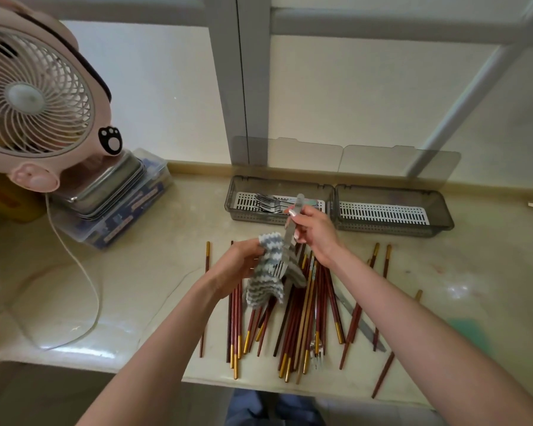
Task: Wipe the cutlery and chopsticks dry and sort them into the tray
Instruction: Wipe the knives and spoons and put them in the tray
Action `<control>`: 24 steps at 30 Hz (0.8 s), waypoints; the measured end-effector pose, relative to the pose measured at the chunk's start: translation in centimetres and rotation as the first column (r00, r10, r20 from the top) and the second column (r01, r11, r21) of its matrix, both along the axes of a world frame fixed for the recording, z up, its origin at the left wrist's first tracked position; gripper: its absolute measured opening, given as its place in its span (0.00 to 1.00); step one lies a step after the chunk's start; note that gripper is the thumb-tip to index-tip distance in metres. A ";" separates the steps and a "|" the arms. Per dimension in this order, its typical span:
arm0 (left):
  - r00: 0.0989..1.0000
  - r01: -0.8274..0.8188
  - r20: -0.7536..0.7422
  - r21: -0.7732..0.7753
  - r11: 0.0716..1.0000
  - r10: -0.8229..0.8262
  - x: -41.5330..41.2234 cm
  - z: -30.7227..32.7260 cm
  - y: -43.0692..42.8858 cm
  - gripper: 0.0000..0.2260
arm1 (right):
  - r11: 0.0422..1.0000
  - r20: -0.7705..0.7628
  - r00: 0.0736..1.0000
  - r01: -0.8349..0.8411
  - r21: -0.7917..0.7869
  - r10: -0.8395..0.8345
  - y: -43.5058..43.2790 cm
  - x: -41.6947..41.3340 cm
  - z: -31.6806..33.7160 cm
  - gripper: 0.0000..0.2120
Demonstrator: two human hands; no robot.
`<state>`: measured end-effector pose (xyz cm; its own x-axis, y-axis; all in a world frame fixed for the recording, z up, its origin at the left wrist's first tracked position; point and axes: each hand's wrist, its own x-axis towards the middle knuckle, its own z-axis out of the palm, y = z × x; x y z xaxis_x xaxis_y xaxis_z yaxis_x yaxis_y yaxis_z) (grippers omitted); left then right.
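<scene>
My right hand [313, 230] pinches the handle of a steel fork [287, 241], tines pointing down into a grey-and-white zigzag cloth [266, 279]. My left hand [239, 264] grips that cloth from the left. Under both hands lies a pile of several red-brown chopsticks with gold ends [302, 321] on the counter. Another fork [317, 352] and a long knife [362, 321] lie among them. At the back stand two grey trays: the left tray [237, 198] holds several forks [266, 202], the right tray [440, 207] shows only its white slatted liner.
A pink desk fan [34, 99] stands at the left on stacked steel trays [105, 186] and a clear box; its white cord [86, 290] loops over the counter. The counter's front edge [259, 385] is near me. A window frame runs behind the trays.
</scene>
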<state>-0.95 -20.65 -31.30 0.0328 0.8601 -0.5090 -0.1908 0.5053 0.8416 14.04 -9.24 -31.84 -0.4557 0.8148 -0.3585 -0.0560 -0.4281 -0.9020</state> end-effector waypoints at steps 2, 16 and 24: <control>0.999 0.047 -0.010 0.018 0.999 -0.047 0.2 0.0 -0.1 0.14 | 0.999 -0.001 0.999 -0.035 0.031 0.035 -0.3 0.0 0.2 0.08; 0.995 -0.047 -0.086 -0.001 0.999 0.047 1.6 -0.3 -0.8 0.16 | 0.978 0.020 0.994 -0.111 0.177 0.109 -1.3 -0.6 1.9 0.04; 0.997 -0.053 -0.048 0.000 0.999 0.053 1.3 -0.1 -0.7 0.06 | 0.972 0.045 0.997 -0.074 0.221 0.066 -0.7 -0.6 2.2 0.04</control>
